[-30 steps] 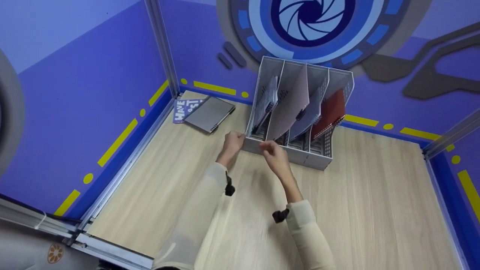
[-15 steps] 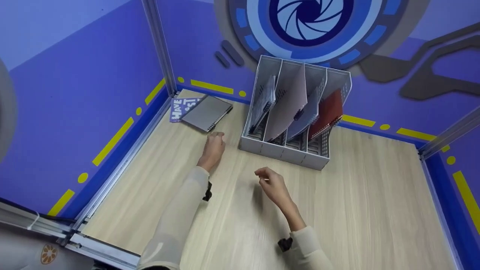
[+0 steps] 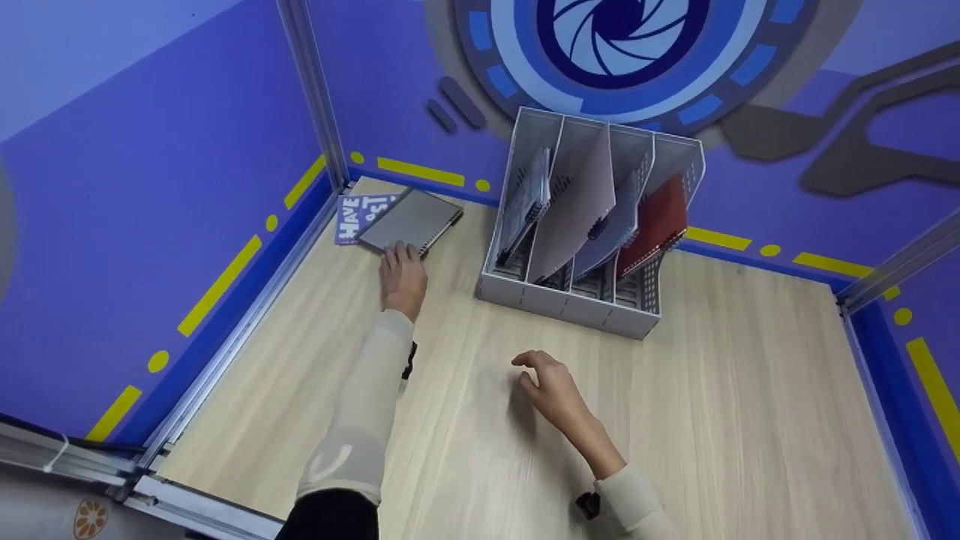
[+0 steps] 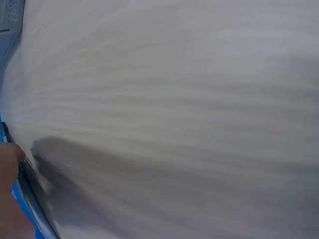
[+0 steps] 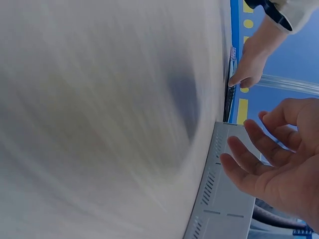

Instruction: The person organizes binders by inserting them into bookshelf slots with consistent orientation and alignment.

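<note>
My left hand (image 3: 403,281) reaches to the near corner of a grey spiral-bound notebook (image 3: 414,217), its fingertips over the notebook's edge. That notebook lies flat, partly covering a purple booklet (image 3: 349,217) with white lettering. Only a bit of the left hand (image 4: 11,172) shows at the edge of the left wrist view. My right hand (image 3: 556,390) hovers over the table in front of the file rack (image 3: 555,300), fingers loosely bent and holding nothing. In the right wrist view the right hand's fingers (image 5: 246,158) are spread apart.
The grey rack has several slots. Within it stand a clear folder (image 3: 529,206), a pink folder (image 3: 577,202), a bluish notebook (image 3: 616,236) and a red notebook (image 3: 660,221). Blue-purple panels (image 3: 187,150) wall the wooden table (image 3: 720,405) at the back and sides.
Both hands have left the rack's front edge. The left hand has moved left to the grey notebook, while the right has drawn back toward the body.
</note>
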A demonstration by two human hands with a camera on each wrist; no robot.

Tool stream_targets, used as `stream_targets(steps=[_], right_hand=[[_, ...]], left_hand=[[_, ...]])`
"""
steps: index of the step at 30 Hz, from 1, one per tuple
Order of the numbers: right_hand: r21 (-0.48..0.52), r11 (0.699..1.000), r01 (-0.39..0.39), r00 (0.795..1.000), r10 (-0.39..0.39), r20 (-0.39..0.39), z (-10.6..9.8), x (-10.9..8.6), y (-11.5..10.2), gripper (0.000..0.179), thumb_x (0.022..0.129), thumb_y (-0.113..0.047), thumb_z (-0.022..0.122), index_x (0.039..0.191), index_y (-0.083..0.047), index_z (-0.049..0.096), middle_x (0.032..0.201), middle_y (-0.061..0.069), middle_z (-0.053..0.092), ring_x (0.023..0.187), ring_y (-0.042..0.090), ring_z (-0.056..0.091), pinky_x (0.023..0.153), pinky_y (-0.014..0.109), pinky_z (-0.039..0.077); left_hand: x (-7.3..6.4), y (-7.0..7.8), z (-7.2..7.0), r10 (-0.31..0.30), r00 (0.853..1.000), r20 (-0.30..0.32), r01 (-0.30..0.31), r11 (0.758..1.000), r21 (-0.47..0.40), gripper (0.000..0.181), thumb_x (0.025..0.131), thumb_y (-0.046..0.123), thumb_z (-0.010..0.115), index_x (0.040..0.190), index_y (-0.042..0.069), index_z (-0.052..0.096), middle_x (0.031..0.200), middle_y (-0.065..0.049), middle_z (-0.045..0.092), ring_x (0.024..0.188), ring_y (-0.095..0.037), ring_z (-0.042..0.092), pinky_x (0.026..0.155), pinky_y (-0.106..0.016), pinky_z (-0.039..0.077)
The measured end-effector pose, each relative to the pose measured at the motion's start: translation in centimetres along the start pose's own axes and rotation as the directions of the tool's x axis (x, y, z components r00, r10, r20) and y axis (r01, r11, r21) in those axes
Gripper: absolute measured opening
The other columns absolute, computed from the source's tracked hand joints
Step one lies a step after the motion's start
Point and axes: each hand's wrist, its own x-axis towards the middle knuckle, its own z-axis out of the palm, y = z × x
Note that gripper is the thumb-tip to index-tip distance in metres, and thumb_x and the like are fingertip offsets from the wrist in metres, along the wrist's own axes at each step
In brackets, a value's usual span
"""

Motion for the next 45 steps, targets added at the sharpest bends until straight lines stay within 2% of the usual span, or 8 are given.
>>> stream_targets(steps=[5, 9, 16, 24, 30, 36, 40, 45], right_hand=[[-0.012, 1.000, 0.009, 0.999, -0.010, -0.038, -0.2, -0.3, 0.1, 0.022, 0.090, 0.004, 0.064, 0.108, -0.006, 0.069, 0.110, 0.009, 0.070, 0.103, 0.027, 0.068, 0.087, 0.045, 0.055], [-0.007, 1.000, 0.020, 0.997, -0.020, -0.070, -0.4, -0.4, 0.1, 0.022, 0.090, 0.006, 0.065, 0.108, -0.005, 0.069, 0.109, 0.009, 0.070, 0.102, 0.027, 0.068, 0.087, 0.044, 0.055], [0.012, 1.000, 0.010, 0.995, -0.009, -0.100, -0.5, -0.2, 0.1, 0.024, 0.089, 0.008, 0.064, 0.110, -0.004, 0.068, 0.109, 0.010, 0.070, 0.103, 0.027, 0.069, 0.087, 0.043, 0.055], [0.023, 1.000, 0.016, 0.993, -0.013, -0.116, -0.5, -0.2, 0.0, 0.025, 0.088, 0.009, 0.063, 0.109, -0.005, 0.068, 0.108, 0.009, 0.070, 0.102, 0.027, 0.069, 0.087, 0.043, 0.055], [0.036, 0.999, 0.003, 0.993, 0.001, -0.120, -0.6, -0.3, -0.1, 0.024, 0.088, 0.008, 0.062, 0.108, -0.005, 0.069, 0.108, 0.010, 0.070, 0.102, 0.027, 0.069, 0.086, 0.043, 0.056], [0.044, 0.999, -0.003, 0.992, 0.008, -0.127, -0.8, 0.0, -0.3, 0.024, 0.089, 0.007, 0.061, 0.109, -0.004, 0.069, 0.109, 0.010, 0.071, 0.103, 0.028, 0.069, 0.085, 0.042, 0.057], [0.067, 0.998, -0.016, 0.992, 0.024, -0.123, -0.8, 0.1, -0.5, 0.024, 0.090, 0.006, 0.060, 0.109, -0.005, 0.069, 0.109, 0.010, 0.071, 0.103, 0.028, 0.069, 0.085, 0.042, 0.057], [0.089, 0.996, -0.025, 0.992, 0.036, -0.118, -0.6, 0.2, -0.8, 0.024, 0.090, 0.006, 0.060, 0.110, -0.005, 0.069, 0.109, 0.010, 0.071, 0.104, 0.029, 0.069, 0.085, 0.043, 0.057]], left_hand=[[0.4, -0.6, -0.8, 0.008, 0.999, 0.041, -0.011, 0.997, 0.080, 0.049, 0.105, -0.003, 0.038, 0.153, -0.008, 0.028, 0.155, -0.031, 0.031, 0.144, -0.052, 0.028, 0.119, -0.056, 0.024], [0.4, -0.9, -1.3, 0.024, 0.997, 0.068, -0.033, 0.990, 0.135, 0.047, 0.105, -0.003, 0.043, 0.151, -0.009, 0.033, 0.151, -0.031, 0.038, 0.139, -0.051, 0.036, 0.116, -0.054, 0.030], [0.5, -1.0, -1.8, 0.076, 0.996, 0.040, -0.082, 0.982, 0.170, 0.033, 0.107, 0.008, 0.047, 0.135, -0.009, 0.052, 0.127, -0.029, 0.059, 0.119, -0.045, 0.058, 0.102, -0.051, 0.047], [0.1, -0.5, -3.1, 0.079, 0.997, 0.018, -0.080, 0.992, 0.093, 0.022, 0.105, 0.003, 0.047, 0.121, -0.004, 0.059, 0.113, -0.023, 0.067, 0.102, -0.042, 0.068, 0.079, -0.052, 0.057], [-0.3, -0.6, -3.8, 0.079, 0.997, 0.014, -0.080, 0.996, 0.037, 0.025, 0.105, 0.001, 0.041, 0.124, -0.006, 0.055, 0.110, -0.026, 0.068, 0.097, -0.045, 0.070, 0.075, -0.054, 0.058], [-0.9, -0.9, -4.5, 0.051, 0.997, -0.055, -0.049, 0.998, 0.025, 0.030, 0.103, -0.003, 0.042, 0.130, -0.009, 0.053, 0.105, -0.028, 0.070, 0.090, -0.043, 0.071, 0.073, -0.052, 0.058], [-1.8, -1.6, -4.8, 0.036, 0.996, -0.085, -0.040, 0.999, -0.036, 0.028, 0.102, 0.001, 0.048, 0.127, -0.007, 0.055, 0.100, -0.028, 0.069, 0.088, -0.041, 0.071, 0.074, -0.052, 0.057], [-3.7, -2.7, -5.5, 0.030, 0.995, -0.095, -0.044, 0.988, -0.149, 0.039, 0.098, 0.002, 0.056, 0.136, -0.004, 0.049, 0.102, -0.028, 0.068, 0.086, -0.042, 0.068, 0.075, -0.053, 0.055]])
